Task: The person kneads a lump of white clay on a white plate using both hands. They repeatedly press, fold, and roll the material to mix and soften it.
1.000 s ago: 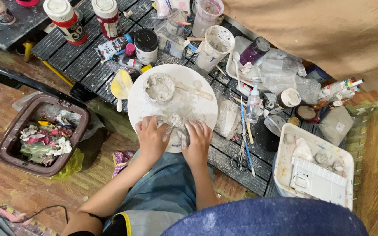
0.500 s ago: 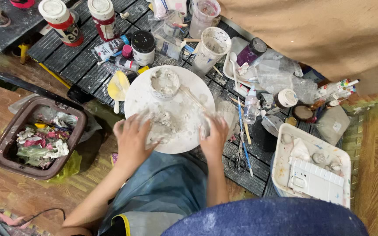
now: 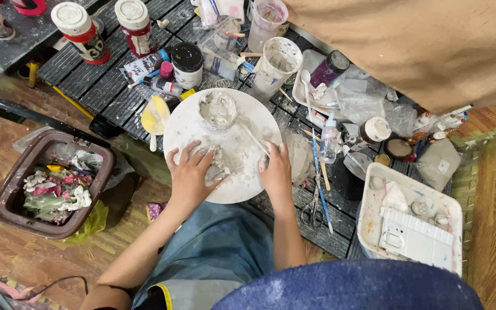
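Fingers [image 3: 193, 158] spread on white round board [image 3: 185, 123] over cluttered black slatted table [image 3: 104, 92].

The round board [image 3: 190, 123] looked matt white and was smeared with wet grey clay [image 3: 225, 155], lumpy and rough. The worktop [image 3: 104, 80] was dark slatted wood, dusty and paint-flecked. The bin [image 3: 12, 189] was smooth brown plastic, holding crumpled paper. The scissors [image 3: 315, 208] were dull metal. The floor [image 3: 7, 252] was worn, satin-finished wood.
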